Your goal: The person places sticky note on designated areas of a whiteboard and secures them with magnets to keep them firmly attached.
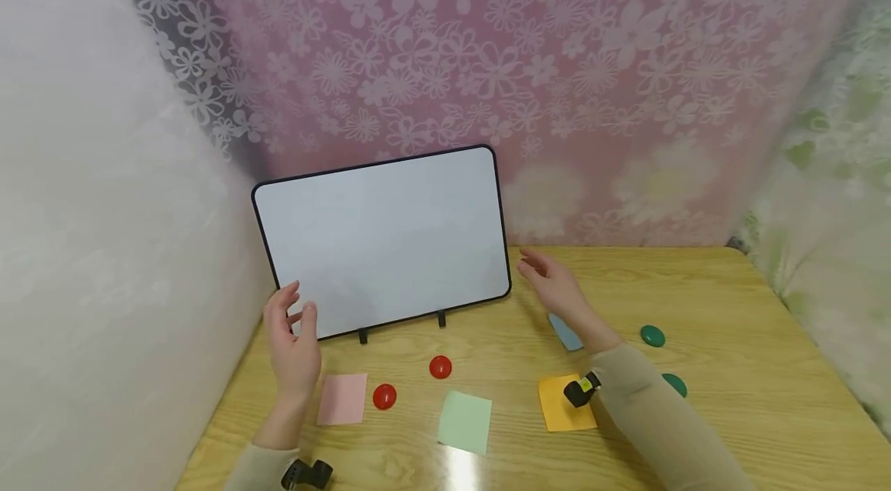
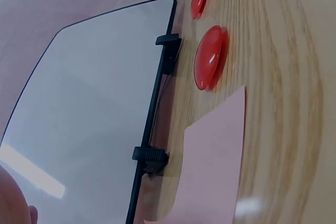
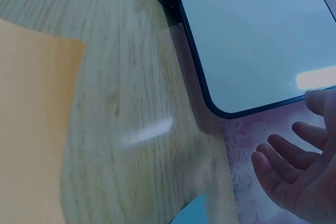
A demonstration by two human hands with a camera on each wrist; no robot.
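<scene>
A whiteboard (image 1: 390, 236) with a thin black frame stands at the back of the table, upright on small black feet (image 1: 442, 318). My left hand (image 1: 294, 352) is raised at its lower left corner, thumb and fingers apart, overlapping the frame in the head view. Just off the right edge is my right hand (image 1: 557, 291), fingers loosely bent, nothing in them. The right wrist view shows that thumb right at the board's edge, the other fingers (image 3: 286, 166) spread beside it. Under the right wrist lies a blue sticky note (image 1: 565, 332), partly covered.
Pink (image 1: 343, 400), green (image 1: 465, 421) and orange (image 1: 557, 414) sticky notes lie along the front. Two red round magnets (image 1: 441, 366) sit between them and the board. Two green ones (image 1: 653, 335) are at right. A white wall (image 1: 125, 243) rises close on the left.
</scene>
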